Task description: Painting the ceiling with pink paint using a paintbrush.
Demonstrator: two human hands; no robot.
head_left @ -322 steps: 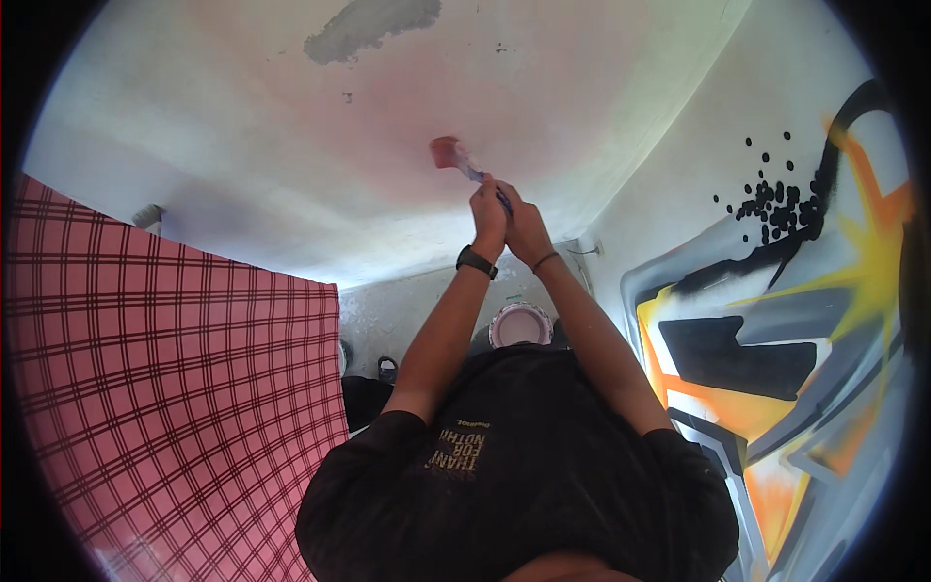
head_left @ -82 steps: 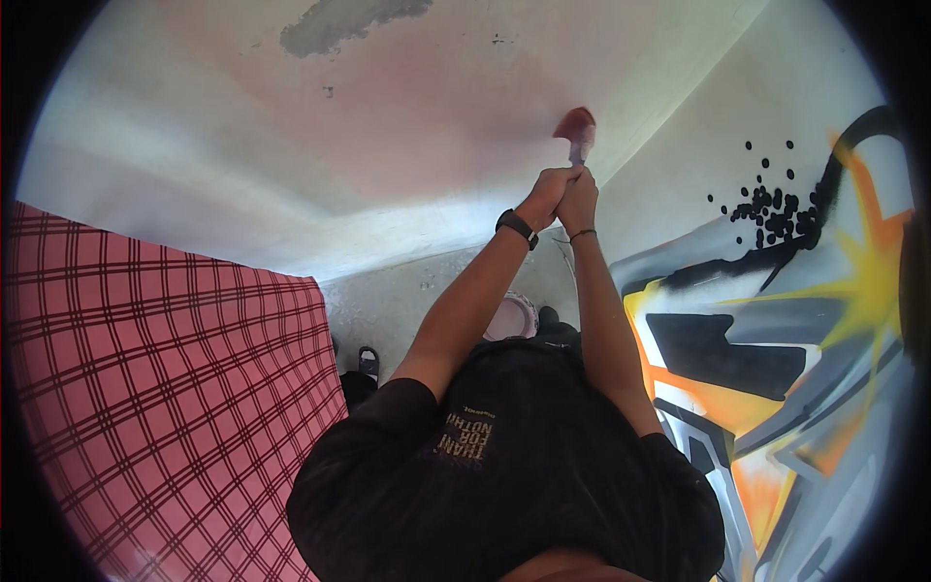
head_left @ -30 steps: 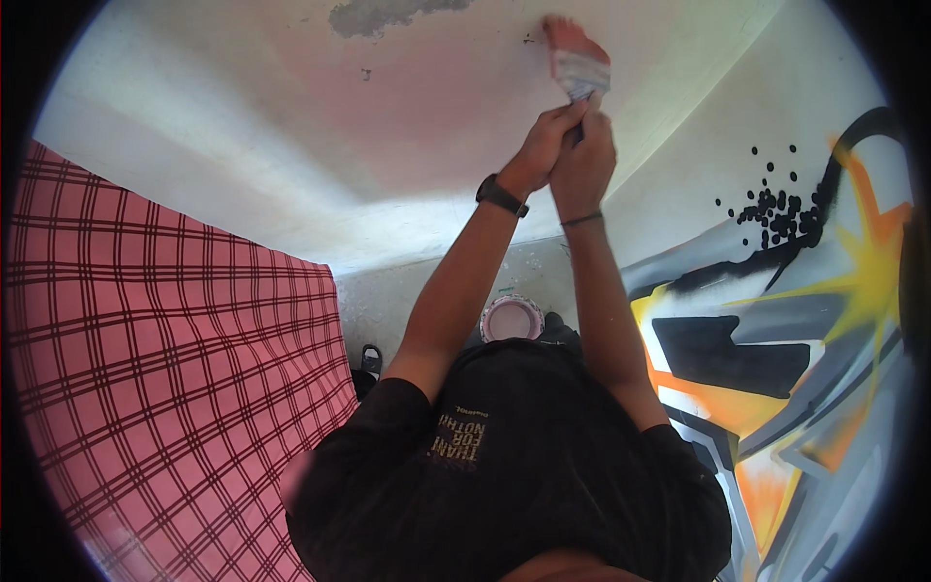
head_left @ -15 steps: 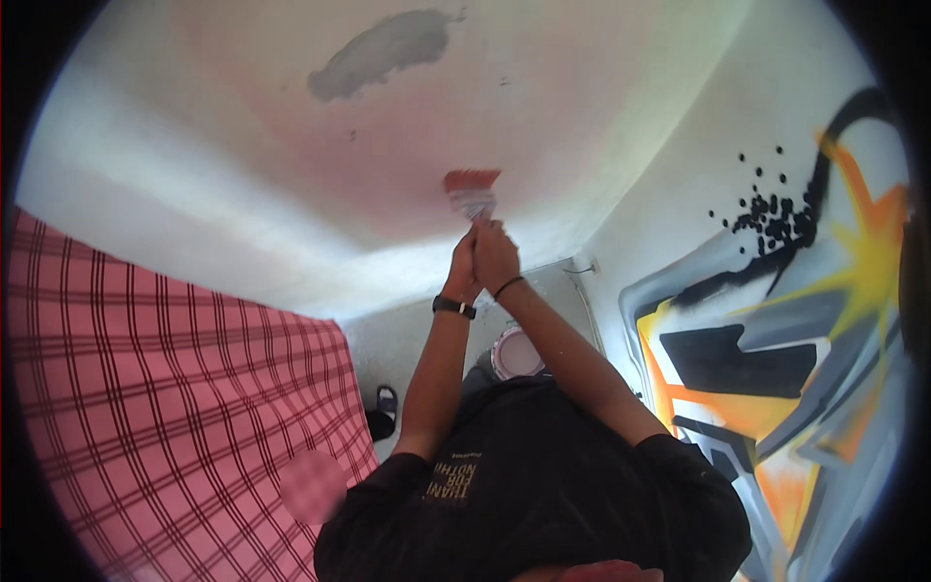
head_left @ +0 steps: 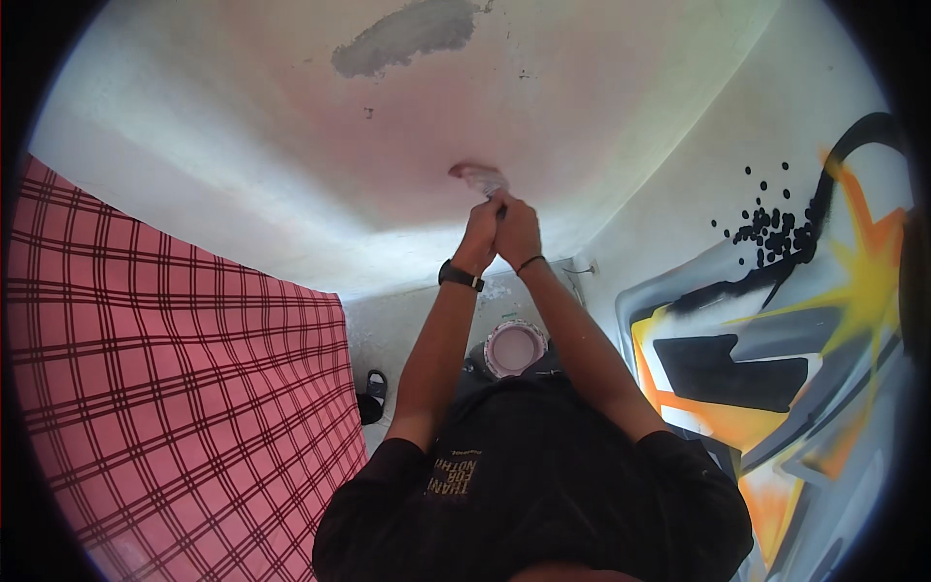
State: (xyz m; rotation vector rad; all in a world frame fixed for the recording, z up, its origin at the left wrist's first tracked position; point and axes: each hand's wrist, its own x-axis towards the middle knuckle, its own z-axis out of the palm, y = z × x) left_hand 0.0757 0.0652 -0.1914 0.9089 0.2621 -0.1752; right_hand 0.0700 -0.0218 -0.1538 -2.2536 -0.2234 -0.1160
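Note:
Both my hands are closed together round the handle of a wide paintbrush (head_left: 482, 178). My left hand (head_left: 478, 233), with a black band on its wrist, grips it from the left. Pressed against it from the other side is my right hand (head_left: 519, 233), which wears a thin dark wristband. The brush has reddish bristles and a paint-smeared pale ferrule. Its tip meets, or nearly meets, the pale pinkish wall (head_left: 407, 145) in front of me, and the head looks tilted. Most of the handle is hidden by my fingers.
A round bucket of pale paint (head_left: 516, 348) stands below my forearms. Pink checked cloth (head_left: 184, 339) covers the left side. The right wall (head_left: 737, 378) carries spray-painted shapes. A grey patch (head_left: 407, 37) marks the wall high up, and a dark sandal (head_left: 376, 383) shows at lower left.
My hands have shifted slightly right and up in the picture with the brush. The brush head has turned, so less of its red bristles shows. The whole view has shifted a little.

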